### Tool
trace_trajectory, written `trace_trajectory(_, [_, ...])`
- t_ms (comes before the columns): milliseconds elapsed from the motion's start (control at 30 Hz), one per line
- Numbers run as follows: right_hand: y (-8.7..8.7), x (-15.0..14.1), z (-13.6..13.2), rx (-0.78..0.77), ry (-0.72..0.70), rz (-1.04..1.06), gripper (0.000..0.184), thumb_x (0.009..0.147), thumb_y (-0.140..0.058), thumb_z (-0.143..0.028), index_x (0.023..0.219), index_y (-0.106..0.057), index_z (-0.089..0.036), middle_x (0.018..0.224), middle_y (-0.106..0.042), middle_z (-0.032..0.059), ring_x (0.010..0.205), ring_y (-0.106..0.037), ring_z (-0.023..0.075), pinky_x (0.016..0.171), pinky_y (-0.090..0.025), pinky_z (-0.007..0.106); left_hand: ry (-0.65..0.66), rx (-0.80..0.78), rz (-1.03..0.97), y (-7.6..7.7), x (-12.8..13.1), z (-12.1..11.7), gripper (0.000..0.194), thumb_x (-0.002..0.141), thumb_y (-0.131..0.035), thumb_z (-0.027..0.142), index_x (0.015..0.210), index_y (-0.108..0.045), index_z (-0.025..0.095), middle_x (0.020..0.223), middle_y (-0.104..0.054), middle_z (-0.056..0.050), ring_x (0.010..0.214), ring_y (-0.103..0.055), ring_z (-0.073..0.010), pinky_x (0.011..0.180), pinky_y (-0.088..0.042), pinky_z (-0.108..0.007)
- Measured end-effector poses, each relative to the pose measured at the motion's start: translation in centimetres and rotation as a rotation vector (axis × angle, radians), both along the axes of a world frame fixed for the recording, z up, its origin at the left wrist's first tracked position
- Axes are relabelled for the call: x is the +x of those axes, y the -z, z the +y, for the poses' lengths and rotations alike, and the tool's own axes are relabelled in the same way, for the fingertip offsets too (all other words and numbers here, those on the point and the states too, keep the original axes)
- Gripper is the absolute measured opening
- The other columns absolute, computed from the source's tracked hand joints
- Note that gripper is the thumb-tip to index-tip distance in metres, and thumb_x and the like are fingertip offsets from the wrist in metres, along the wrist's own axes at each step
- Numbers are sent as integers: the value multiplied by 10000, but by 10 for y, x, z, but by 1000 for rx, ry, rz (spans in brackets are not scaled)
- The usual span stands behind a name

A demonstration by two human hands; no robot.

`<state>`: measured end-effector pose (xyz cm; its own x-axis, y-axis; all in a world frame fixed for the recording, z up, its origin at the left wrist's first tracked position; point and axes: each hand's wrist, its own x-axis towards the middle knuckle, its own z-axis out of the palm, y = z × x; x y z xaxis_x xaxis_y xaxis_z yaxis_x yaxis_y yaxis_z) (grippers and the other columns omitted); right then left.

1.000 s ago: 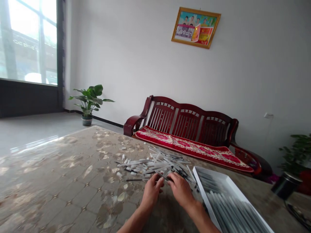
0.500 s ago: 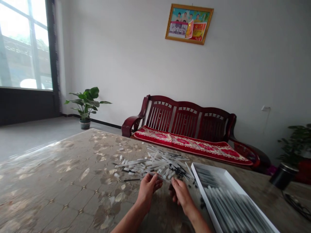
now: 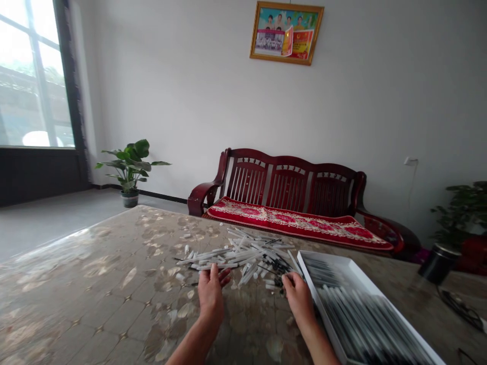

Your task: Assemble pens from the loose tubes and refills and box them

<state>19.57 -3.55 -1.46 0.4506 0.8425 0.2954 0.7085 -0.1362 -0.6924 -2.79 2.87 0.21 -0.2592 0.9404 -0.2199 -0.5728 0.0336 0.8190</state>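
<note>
My left hand (image 3: 211,291) is at the near left of a loose pile of pen parts (image 3: 247,253). Its thumb and fingers are closed on a whitish pen barrel (image 3: 228,265) lying crosswise at the fingertips. My right hand (image 3: 299,295) is at the pile's right side, next to small black pieces (image 3: 279,266). Its thumb and forefinger are pinched together; what they hold is too small to make out. The pile mixes pale tubes, short white caps and thin dark rods. Right of my right hand is a white tray (image 3: 363,276) with rows of pens (image 3: 353,314), blurred.
The patterned tabletop (image 3: 114,284) stretches off to the left. Behind the table stands a dark red wooden bench (image 3: 289,187) with a red floral cover. At the right are a black cylinder (image 3: 439,263) and a cable (image 3: 458,306). A potted plant (image 3: 131,167) is at the left.
My hands have moved apart: the left goes left, the right goes right toward the black pieces. Before, they were close together around a thin pen part. The view has shifted slightly.
</note>
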Motion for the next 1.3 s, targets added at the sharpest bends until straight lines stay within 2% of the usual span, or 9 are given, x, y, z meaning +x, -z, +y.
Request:
trace_trajectory(167, [-2,-11,-4,-34,9,-105,235,898,-476,-371,814,-659,-250,852,-737,52,827,-694,219,736,-496,285,108,8,13,0,7,-9,180,824,-637,325,910,-541,199,826,-683,-19,685,-727,-168,565,-533,-246])
trace_trajectory(300, [-6,-4,-2,-1,117,-301,267,924,-434,-261,1026,-679,-237,1091,-705,84,984,-675,227,806,-494,301,189,35,6,4,12,-14,354,721,-756,338,976,-551,204,837,-703,-29,714,-732,-180,608,-550,-263])
trace_trajectory(367, [-6,4,-1,-43,190,-408,305,918,-426,-203,1111,-659,-242,1153,-676,92,1008,-670,231,797,-493,306,216,39,12,6,13,-15,394,678,-790,354,954,-554,202,838,-706,-35,721,-733,-183,615,-552,-264])
trace_trajectory(600, [-5,15,4,-313,195,-606,230,937,-451,-200,955,-680,-221,1063,-681,114,926,-691,237,760,-491,307,335,42,62,7,17,-21,370,628,-801,425,801,-575,189,762,-684,-16,717,-729,-190,584,-548,-252])
trace_trajectory(767, [-7,14,4,-334,202,-618,221,939,-460,-181,965,-677,-218,1057,-690,117,938,-696,243,782,-495,315,358,17,39,9,19,-20,381,599,-833,409,778,-583,184,715,-674,3,659,-711,-165,579,-560,-247])
trace_trajectory(900, [-6,13,3,-324,228,-606,236,940,-438,-143,989,-667,-176,1063,-689,161,954,-698,261,758,-502,315,374,0,-21,13,19,-19,333,657,-829,351,805,-582,186,722,-675,12,611,-694,-131,624,-586,-260])
trace_trajectory(1067, [3,19,1,-229,305,-620,225,948,-404,-128,955,-625,-165,981,-697,167,854,-714,247,624,-490,283,385,-81,-94,8,20,-21,132,824,-694,180,853,-566,181,754,-671,-7,631,-711,-147,631,-612,-308])
trace_trajectory(1167, [10,22,0,-40,336,-624,219,965,-369,-175,908,-579,-192,903,-693,137,748,-705,229,544,-463,278,337,-83,-177,2,19,-19,77,887,-593,111,858,-556,172,758,-669,-13,638,-716,-148,649,-629,-338])
trace_trajectory(1300, [16,14,0,278,112,-575,256,1005,-289,-264,900,-520,-231,857,-682,96,764,-694,225,594,-490,299,232,-81,-272,-5,15,-14,129,908,-567,93,810,-523,166,683,-655,-9,600,-705,-133,679,-637,-340])
